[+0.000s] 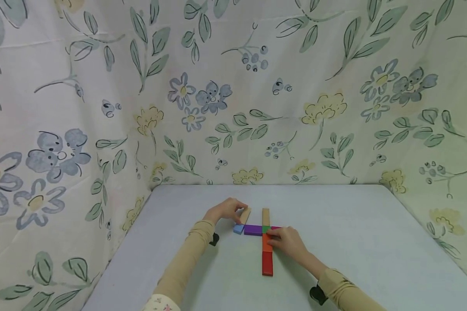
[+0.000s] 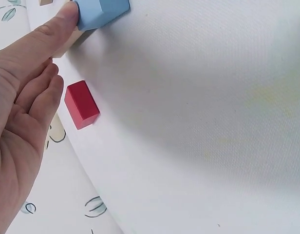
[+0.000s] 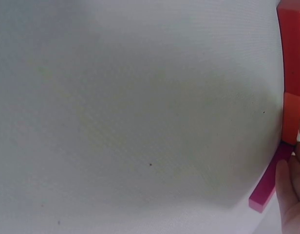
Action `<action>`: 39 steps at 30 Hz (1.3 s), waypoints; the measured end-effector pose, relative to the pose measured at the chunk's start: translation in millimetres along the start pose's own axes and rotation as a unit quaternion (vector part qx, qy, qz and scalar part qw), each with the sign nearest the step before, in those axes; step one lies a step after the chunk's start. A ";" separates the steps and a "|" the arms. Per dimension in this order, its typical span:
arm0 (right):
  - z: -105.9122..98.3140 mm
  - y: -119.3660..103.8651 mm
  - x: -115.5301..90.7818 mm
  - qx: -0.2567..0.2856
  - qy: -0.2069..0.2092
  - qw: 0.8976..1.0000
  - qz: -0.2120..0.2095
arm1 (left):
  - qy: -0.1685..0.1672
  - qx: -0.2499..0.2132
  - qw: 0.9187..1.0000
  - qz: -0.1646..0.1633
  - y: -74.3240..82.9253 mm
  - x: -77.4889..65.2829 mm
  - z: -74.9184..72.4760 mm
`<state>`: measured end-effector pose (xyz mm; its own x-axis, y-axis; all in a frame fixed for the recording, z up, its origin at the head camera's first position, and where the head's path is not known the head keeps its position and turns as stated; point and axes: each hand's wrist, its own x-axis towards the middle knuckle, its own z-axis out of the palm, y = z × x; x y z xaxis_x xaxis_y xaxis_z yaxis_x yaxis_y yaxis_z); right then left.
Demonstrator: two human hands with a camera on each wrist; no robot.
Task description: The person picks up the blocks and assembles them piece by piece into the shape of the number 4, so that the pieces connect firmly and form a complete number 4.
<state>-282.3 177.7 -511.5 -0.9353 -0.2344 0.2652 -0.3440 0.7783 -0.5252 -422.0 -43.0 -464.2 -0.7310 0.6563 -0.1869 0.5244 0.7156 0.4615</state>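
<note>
My left hand [image 1: 227, 210] pinches a slanted plain wooden block [image 1: 246, 215] between thumb and fingers. Its thumb tip lies against a blue block [image 2: 99, 12] in the left wrist view. A purple block [image 1: 253, 230] joins that blue one to a green block [image 1: 266, 229]. Over the green piece and an orange block [image 1: 267, 245], the extended fingers of my right hand [image 1: 289, 242] rest. Seen from the right wrist, fingers lie along a magenta block [image 3: 269, 183]. A red block [image 1: 267, 263] continues the column toward me.
Another plain wooden block [image 1: 266, 217] extends from the green one toward the back. A loose crimson block [image 2: 82, 105] lies near the left hand, behind it from the head camera. The white table [image 1: 373, 250] meets a floral cloth [image 1: 233, 129] at its far edge.
</note>
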 end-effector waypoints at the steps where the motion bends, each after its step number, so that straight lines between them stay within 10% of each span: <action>1: -0.2 -0.3 -0.2 0.001 0.000 1.000 0.000 | 0.000 -0.001 1.000 -0.001 -0.2 -0.2 0.0; 39: -2.4 -4.5 -2.3 0.006 -0.002 1.000 -0.001 | 0.000 -0.004 1.000 0.006 -6.4 2.4 6.1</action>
<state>-278.4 176.2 -507.8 -0.9349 -0.2382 0.2631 -0.3467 0.7707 -0.5346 -424.5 -44.6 -472.9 -0.7239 0.6656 -0.1814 0.5300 0.7049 0.4714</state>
